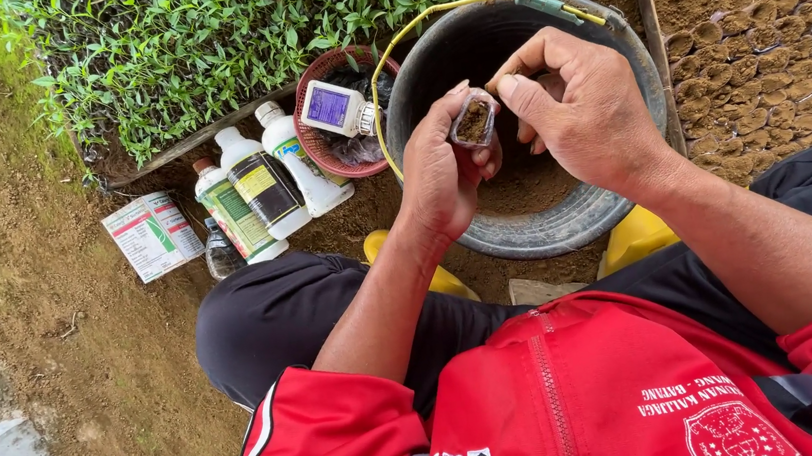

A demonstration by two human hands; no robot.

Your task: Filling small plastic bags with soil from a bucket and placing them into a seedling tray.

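- A small clear plastic seedling bag (473, 120), packed with dark soil, is grasped upright in the left hand (442, 169); its sides are pinched between the thumb and the curled fingers.
- The bag is held above the near-left part of a black bucket (567, 226), just inside the bucket's rim.
- The right hand (582, 104) is brought to the bag's open top; its index fingertip and thumb are pressed onto the soil at the mouth, while the remaining fingers are loosely curled and grasp nothing that can be seen.
- Brown soil is seen in the bottom of the bucket, below both hands.
- A yellow cord (406, 32) is looped along the bucket's far-left rim.
- A red woven basket (317, 147) is set touching the bucket's left side; a small white bottle with a purple label (338, 107) is laid in it on its side.
- Three larger plastic bottles (266, 182) are lying on the bare ground just left of the basket, and a white printed packet (153, 234) is lying left of them.
- A bed of green seedlings (235, 35) is spread along the far edge of the ground.
- Rows of soil-filled bags (769, 49) are stacked right of the bucket.
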